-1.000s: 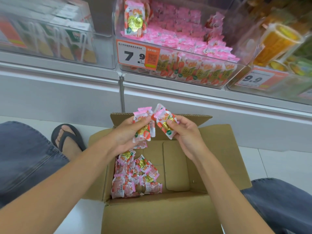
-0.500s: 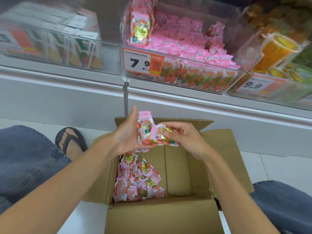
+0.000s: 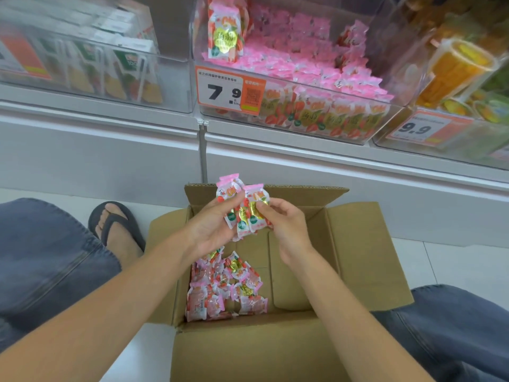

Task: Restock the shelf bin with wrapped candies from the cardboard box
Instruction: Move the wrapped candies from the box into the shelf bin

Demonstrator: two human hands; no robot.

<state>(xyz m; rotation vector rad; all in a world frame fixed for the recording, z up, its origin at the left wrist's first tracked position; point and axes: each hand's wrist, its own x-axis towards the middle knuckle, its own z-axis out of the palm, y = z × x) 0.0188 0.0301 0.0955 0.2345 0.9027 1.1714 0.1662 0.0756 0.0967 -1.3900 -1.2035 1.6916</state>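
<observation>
Shelf bin [image 3: 316, 86] stands above and beyond both grips; cardboard box [image 3: 355, 257] lies directly below. Left grip [image 3: 209, 230] and right grip [image 3: 286, 224] together pinch a loose bunch of wrapped candies [image 3: 245, 210]; slick wrappers could slide out during the lift

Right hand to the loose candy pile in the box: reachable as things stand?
Likely yes on path: the cardboard box is open-topped and the candy pile lies uncovered below the right hand. But its fingers pinch the held candies alongside the left hand, so it isn't free.
</observation>
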